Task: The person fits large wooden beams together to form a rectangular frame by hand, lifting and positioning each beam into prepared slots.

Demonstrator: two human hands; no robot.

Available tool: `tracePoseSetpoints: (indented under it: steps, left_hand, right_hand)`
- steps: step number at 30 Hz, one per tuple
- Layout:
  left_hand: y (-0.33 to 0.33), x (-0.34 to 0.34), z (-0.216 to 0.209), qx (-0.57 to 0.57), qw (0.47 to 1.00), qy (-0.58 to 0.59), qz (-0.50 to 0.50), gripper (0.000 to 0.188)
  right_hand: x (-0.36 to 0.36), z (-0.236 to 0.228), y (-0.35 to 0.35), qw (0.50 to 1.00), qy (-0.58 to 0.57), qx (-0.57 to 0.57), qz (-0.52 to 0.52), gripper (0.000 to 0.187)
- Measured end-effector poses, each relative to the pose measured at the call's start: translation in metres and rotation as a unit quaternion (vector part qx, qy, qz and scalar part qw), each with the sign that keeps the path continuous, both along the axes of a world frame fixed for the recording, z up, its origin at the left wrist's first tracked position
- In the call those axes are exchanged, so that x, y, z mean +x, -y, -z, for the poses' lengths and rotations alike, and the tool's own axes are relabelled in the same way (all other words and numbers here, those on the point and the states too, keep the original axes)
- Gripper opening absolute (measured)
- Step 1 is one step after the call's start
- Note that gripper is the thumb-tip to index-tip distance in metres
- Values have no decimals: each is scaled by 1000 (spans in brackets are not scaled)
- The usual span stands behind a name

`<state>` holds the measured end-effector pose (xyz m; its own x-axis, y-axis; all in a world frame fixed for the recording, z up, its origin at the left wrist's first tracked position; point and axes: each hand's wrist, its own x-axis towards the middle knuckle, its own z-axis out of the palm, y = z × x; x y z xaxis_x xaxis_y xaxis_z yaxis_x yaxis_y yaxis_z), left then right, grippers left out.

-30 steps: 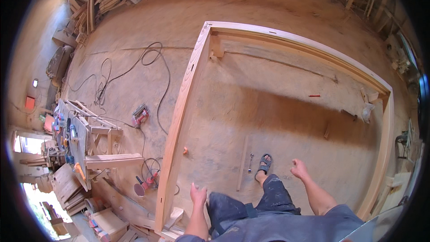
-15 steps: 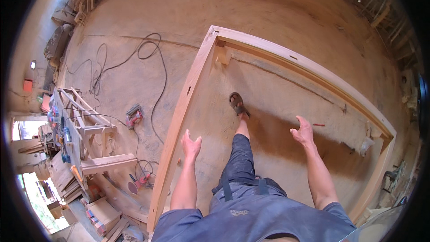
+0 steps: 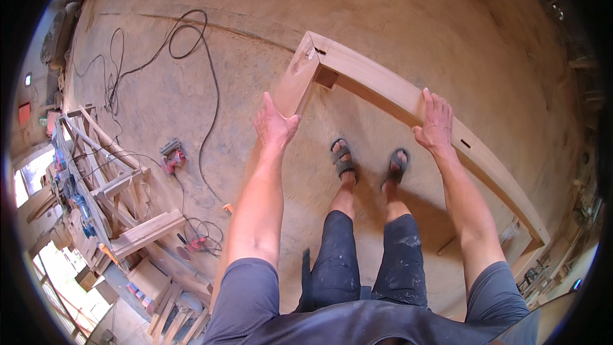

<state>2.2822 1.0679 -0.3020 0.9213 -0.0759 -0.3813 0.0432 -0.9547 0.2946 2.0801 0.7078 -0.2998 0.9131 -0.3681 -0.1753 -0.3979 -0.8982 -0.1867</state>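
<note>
Left hand (image 3: 276, 121) and right hand (image 3: 435, 121) clamp the wooden frame (image 3: 375, 78) right of the workbench (image 3: 148, 231), fingers straddling it, apparently the gripping step; moving it would call for even support.

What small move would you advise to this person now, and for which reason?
Perhaps wrap the left hand more firmly around the side beam of the wooden frame: its thumb is spread wide there, while the right hand reaches across the far beam. With the corner between them, a firmer hold would probably give steadier control.
</note>
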Motion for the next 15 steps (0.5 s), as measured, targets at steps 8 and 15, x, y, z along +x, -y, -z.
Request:
tracePoseSetpoints:
  steps: [8,15]
  left_hand:
    - [21,1,24,69,996,21,-54,87]
    - [16,-2,30,62,995,62,-43,77]
  right_hand:
    - [15,22,29,998,2,58,-33,77]
    - [18,23,33,996,5,83,-19,70]
